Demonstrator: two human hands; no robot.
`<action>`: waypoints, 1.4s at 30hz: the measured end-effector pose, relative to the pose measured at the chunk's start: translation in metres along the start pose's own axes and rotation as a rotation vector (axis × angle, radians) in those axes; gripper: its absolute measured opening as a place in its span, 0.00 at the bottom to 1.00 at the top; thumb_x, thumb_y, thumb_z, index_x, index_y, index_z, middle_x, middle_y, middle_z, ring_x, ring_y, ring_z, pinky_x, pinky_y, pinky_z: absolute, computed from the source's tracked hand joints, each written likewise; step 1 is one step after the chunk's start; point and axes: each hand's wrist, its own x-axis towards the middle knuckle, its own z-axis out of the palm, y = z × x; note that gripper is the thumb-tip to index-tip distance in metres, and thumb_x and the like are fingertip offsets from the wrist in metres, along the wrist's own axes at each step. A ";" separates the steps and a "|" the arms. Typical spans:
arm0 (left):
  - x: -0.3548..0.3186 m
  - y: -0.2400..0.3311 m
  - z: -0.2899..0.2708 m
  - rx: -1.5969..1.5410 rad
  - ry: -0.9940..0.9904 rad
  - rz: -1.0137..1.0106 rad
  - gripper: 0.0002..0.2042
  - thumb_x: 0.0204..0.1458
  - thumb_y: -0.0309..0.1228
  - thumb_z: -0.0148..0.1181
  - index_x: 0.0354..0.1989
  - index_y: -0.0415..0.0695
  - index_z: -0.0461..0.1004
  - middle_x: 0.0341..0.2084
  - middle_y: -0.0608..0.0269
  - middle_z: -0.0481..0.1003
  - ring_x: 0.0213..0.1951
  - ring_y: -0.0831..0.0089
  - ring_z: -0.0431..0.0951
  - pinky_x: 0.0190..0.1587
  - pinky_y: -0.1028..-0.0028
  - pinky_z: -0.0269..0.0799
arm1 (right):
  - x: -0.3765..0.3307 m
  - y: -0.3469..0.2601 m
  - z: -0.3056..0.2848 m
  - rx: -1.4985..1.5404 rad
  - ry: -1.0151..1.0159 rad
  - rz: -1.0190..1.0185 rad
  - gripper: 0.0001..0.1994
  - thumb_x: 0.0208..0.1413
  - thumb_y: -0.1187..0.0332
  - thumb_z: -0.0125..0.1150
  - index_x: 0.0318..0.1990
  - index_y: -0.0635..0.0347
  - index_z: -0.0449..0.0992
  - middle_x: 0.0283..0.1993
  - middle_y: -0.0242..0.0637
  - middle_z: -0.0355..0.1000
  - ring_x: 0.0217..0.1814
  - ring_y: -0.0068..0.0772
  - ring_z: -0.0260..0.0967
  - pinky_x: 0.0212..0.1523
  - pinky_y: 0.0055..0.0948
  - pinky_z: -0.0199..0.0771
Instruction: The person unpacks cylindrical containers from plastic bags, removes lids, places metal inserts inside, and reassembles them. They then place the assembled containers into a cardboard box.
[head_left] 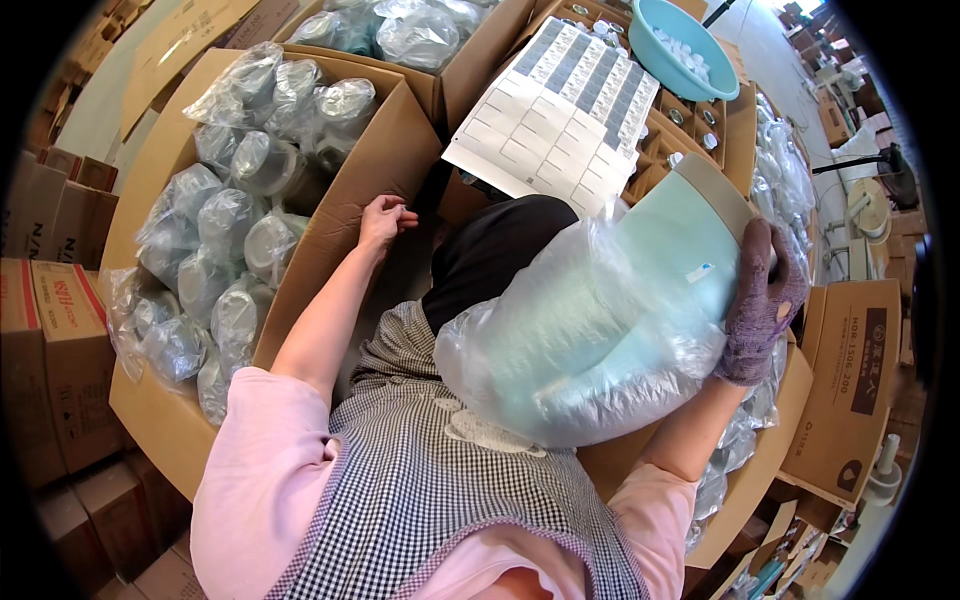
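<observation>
A wide pale-green cylinder (665, 250) with a beige band at its upper end lies tilted across my lap, its lower part inside a clear plastic bag (560, 360). My right hand (765, 305), in a worn purple-grey glove, grips the cylinder near the beige band from the right side. My bare left hand (387, 220) rests by the inner wall of a big open carton (345, 180), fingers curled together. Anything between those fingertips is too small to make out. Several bagged clear containers (250, 240) fill that carton.
A divided carton (655, 150) ahead bears printed sheets (550, 110) and a light-blue basin (685, 45) with small white pieces. More bagged containers (785, 170) stand along the right, beside a brown carton (845, 385). Stacked cartons (75, 350) line the left.
</observation>
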 end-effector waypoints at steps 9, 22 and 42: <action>0.002 -0.002 0.012 0.988 0.142 0.588 0.06 0.52 0.29 0.59 0.36 0.43 0.76 0.33 0.47 0.78 0.41 0.47 0.79 0.43 0.54 0.75 | 0.000 -0.003 0.000 0.055 -0.003 0.031 0.21 0.58 0.59 0.63 0.48 0.72 0.78 0.44 0.49 0.78 0.45 0.33 0.73 0.51 0.33 0.70; 0.056 -0.009 0.070 0.625 0.108 0.657 0.37 0.40 0.49 0.76 0.56 0.41 0.71 0.39 0.51 0.80 0.44 0.56 0.79 0.53 0.61 0.72 | 0.005 0.001 0.006 0.123 0.047 -0.062 0.15 0.56 0.60 0.65 0.38 0.67 0.80 0.26 0.29 0.70 0.29 0.19 0.63 0.32 0.21 0.63; -0.277 0.176 0.112 0.643 -0.733 1.073 0.29 0.52 0.32 0.67 0.56 0.29 0.61 0.58 0.34 0.65 0.54 0.42 0.73 0.53 0.62 0.73 | 0.021 0.014 0.010 -0.305 0.064 -0.759 0.16 0.54 0.70 0.58 0.52 0.50 0.76 0.29 0.38 0.69 0.31 0.42 0.71 0.32 0.38 0.70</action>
